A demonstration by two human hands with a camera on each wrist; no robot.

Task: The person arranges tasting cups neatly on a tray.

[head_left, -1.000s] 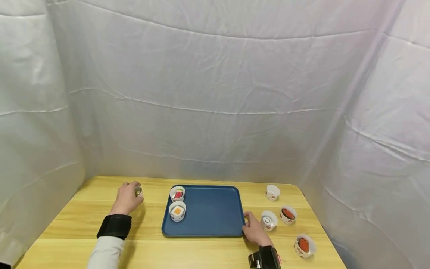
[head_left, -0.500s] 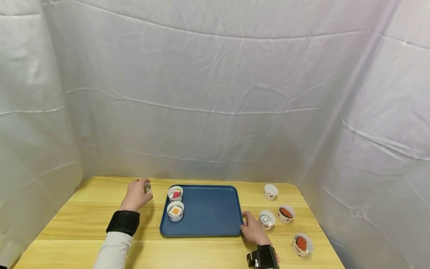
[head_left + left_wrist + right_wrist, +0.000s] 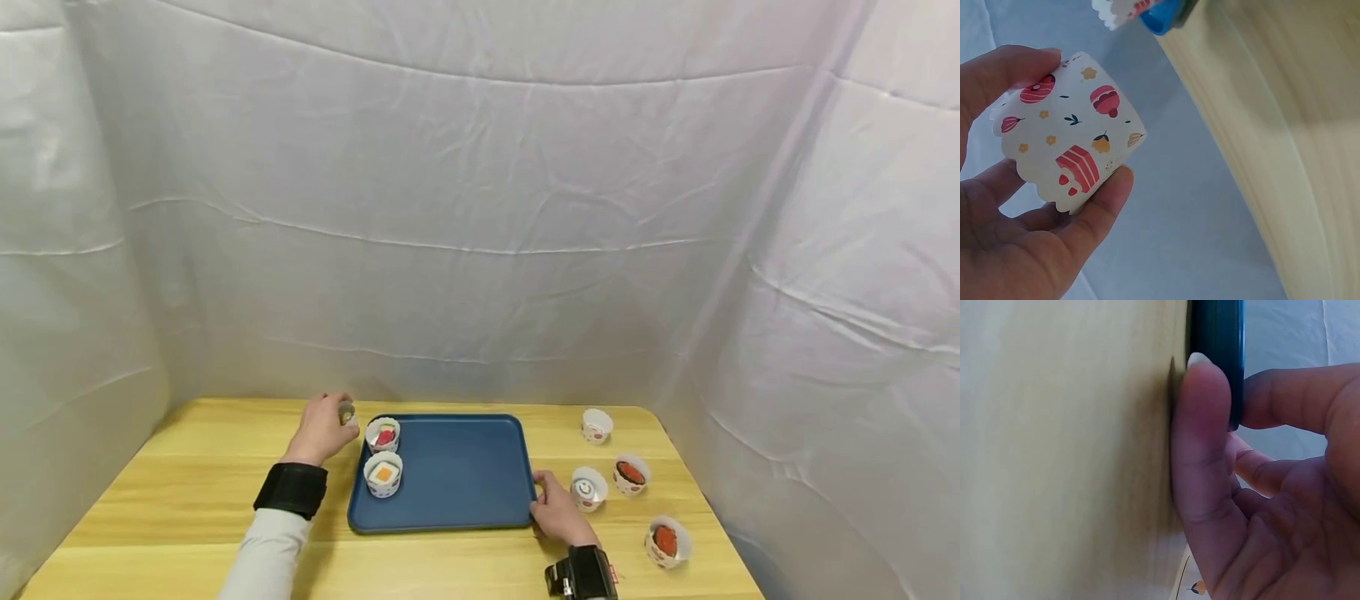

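Observation:
My left hand [image 3: 321,431] pinches a paper baking cup [image 3: 1075,134] between thumb and fingers, just off the tray's far left corner. Pink cakes and small flowers are printed on its scalloped white wall; its contents are mostly hidden in the head view. On the left side of the blue tray [image 3: 465,475] stand two similar cups. The far cup [image 3: 383,435] holds a red and green piece, the near cup [image 3: 383,475] a white piece with an orange square. At the tray's near right corner, my right hand [image 3: 561,512] grips the edge between thumb and fingers.
Right of the tray stand more paper cups: one [image 3: 597,426] at the back, one with a white round piece [image 3: 588,489] beside my right hand, and two with red-topped pieces, the middle cup [image 3: 631,475] and front cup [image 3: 667,542]. Pale curtains [image 3: 450,250] enclose the wooden table [image 3: 180,475].
My left hand has moved right with the paper cup, from the left part of the table to beside the tray. The right hand keeps its place on the tray edge; the head view shifts slightly.

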